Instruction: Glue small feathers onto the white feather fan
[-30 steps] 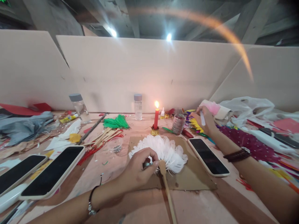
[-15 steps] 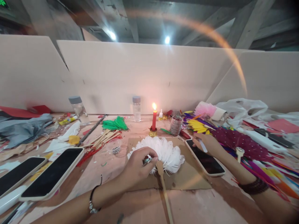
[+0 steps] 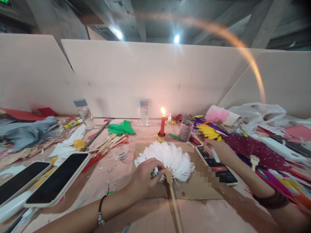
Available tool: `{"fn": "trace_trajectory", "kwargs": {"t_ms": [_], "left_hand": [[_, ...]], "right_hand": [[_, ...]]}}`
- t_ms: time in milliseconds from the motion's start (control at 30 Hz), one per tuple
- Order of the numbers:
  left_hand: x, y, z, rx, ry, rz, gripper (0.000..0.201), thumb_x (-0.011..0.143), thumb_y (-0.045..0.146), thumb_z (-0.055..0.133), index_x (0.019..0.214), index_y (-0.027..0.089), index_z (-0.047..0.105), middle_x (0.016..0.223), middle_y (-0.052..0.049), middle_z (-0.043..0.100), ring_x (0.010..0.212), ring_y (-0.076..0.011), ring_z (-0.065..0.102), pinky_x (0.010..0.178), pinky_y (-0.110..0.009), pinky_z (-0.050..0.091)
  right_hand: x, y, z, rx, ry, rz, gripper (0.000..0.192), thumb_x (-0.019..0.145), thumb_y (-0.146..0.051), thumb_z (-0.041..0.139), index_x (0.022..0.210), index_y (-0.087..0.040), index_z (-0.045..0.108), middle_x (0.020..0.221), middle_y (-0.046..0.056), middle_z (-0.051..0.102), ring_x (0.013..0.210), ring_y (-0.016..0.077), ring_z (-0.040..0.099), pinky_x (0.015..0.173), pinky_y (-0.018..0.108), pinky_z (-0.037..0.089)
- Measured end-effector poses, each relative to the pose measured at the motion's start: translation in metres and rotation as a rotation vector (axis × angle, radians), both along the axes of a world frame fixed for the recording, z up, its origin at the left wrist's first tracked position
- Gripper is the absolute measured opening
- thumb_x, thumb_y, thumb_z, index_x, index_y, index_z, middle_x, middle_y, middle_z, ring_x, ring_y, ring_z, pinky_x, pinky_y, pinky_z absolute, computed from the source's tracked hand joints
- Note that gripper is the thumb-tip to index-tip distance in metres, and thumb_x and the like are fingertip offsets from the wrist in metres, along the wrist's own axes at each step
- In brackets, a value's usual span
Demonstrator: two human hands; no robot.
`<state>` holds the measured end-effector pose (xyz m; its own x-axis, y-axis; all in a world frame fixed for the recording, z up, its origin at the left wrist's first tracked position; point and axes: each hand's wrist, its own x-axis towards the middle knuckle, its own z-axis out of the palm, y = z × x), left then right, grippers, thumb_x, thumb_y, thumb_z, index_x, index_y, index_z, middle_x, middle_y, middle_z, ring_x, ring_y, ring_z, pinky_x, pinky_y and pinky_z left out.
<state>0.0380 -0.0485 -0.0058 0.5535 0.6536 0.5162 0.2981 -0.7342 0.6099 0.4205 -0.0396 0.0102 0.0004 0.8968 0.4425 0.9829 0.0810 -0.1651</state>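
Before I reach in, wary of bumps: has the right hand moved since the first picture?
Yes: the right hand came toward the wearer, from beyond the lit phone to over its screen.

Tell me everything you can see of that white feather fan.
The white feather fan is a scalloped spread of overlapping feathers, gathered at a pale handle that looks wooden, with a broader head. It lies over brown cardboard, feathers toward the red candle, handle reaching the picture's bottom edge. The left hand hides part of it; whether they touch is unclear.
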Motion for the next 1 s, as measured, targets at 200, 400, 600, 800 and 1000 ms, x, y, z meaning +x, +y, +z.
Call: {"fn": "trace_trajectory", "kwargs": {"t_ms": [200, 400, 600, 800, 1000], "left_hand": [[0.0, -0.005, 0.0, 0.088, -0.029, -0.019, 0.013, 0.102, 0.019, 0.062, 0.09, 0.017, 0.068, 0.084, -0.002, 0.071, 0.077, -0.0141, 0.065, 0.07, -0.024, 0.046], [0.001, -0.015, 0.005, 0.178, -0.072, -0.08, 0.013, 0.106, 0.021, 0.062, 0.096, 0.017, 0.069, 0.086, -0.002, 0.073, 0.077, -0.014, 0.065, 0.071, -0.023, 0.048], [-0.001, -0.013, -0.003, 0.253, -0.119, -0.139, 0.013, 0.107, 0.02, 0.062, 0.098, 0.016, 0.071, 0.085, -0.003, 0.072, 0.077, -0.0141, 0.067, 0.07, -0.023, 0.048], [0.0, -0.015, 0.003, 0.194, -0.055, -0.165, 0.027, 0.11, 0.029, 0.059, 0.091, 0.016, 0.071, 0.08, -0.003, 0.07, 0.073, -0.0137, 0.064, 0.067, -0.024, 0.045], [-0.001, -0.019, 0.01, 0.099, 0.155, -0.051, 0.037, 0.116, 0.037, 0.038, 0.112, 0.017, 0.069, 0.095, -0.007, 0.072, 0.089, -0.02, 0.064, 0.078, -0.031, 0.049]], "right_hand": [[-0.073, -0.031, 0.015, -0.077, 0.309, 0.247, 0.035, 0.099, -0.05, 0.065, 0.082, -0.028, 0.044, 0.077, 0.001, 0.072, 0.071, 0.0222, 0.069, 0.064, 0.029, 0.05], [-0.155, -0.056, 0.014, -0.522, 1.157, 0.648, 0.059, 0.085, -0.06, 0.086, 0.084, -0.029, 0.036, 0.089, 0.004, 0.08, 0.081, 0.0254, 0.073, 0.07, 0.034, 0.052], [-0.161, -0.057, 0.017, -0.535, 1.206, 0.598, 0.057, 0.082, -0.055, 0.092, 0.083, -0.026, 0.042, 0.082, 0.002, 0.08, 0.076, 0.0203, 0.068, 0.07, 0.031, 0.048], [-0.164, -0.062, 0.009, -0.526, 1.314, 0.594, 0.053, 0.083, -0.044, 0.094, 0.084, -0.026, 0.044, 0.081, -0.002, 0.076, 0.075, 0.0168, 0.064, 0.069, 0.028, 0.046], [-0.157, -0.06, -0.005, -0.428, 1.425, 0.626, 0.045, 0.092, -0.037, 0.087, 0.092, -0.027, 0.043, 0.092, -0.004, 0.074, 0.083, 0.0159, 0.065, 0.076, 0.029, 0.047]]}}
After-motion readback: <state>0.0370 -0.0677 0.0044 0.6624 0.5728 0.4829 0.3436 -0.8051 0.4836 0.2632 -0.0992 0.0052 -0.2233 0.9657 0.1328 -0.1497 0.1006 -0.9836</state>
